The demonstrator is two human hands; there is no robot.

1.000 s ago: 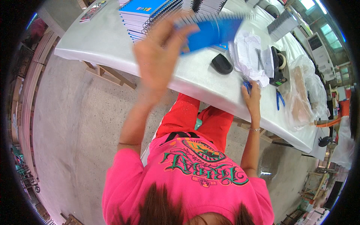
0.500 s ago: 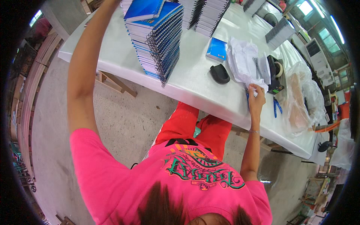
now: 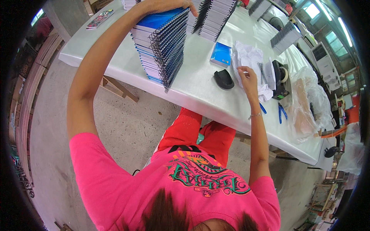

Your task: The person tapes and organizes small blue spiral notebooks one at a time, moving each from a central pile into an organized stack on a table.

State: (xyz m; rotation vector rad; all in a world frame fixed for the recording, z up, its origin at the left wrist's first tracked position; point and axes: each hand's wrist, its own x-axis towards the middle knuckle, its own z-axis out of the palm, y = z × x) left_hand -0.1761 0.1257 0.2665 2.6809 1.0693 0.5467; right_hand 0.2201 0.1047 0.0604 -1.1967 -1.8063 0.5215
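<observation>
A tall stack of blue-covered wire-bound notebooks (image 3: 160,50) stands near the table's front edge, its dark coils facing right. My left hand (image 3: 169,4) reaches over the top of it, fingers extended and draped past the coil edge; part of that hand is cut off by the frame. My right hand (image 3: 248,79) is at the left side of crumpled white paper (image 3: 250,52), its fingers bent together on the sheet. A loose wire coil (image 3: 264,73) lies on this paper. Left of that hand are a black curved object (image 3: 223,79) and a small blue notebook (image 3: 221,54).
Right of the paper sit a black tape dispenser (image 3: 280,79), blue-handled pliers (image 3: 282,112) and clear plastic bags (image 3: 306,104). More notebook stacks (image 3: 216,19) stand farther back. A colourful flat packet (image 3: 100,20) lies at far left on the white table (image 3: 192,88).
My left hand has come into view over the stack, where a skewed notebook lay on top. My right hand has moved left and up along the paper, which is bunched differently.
</observation>
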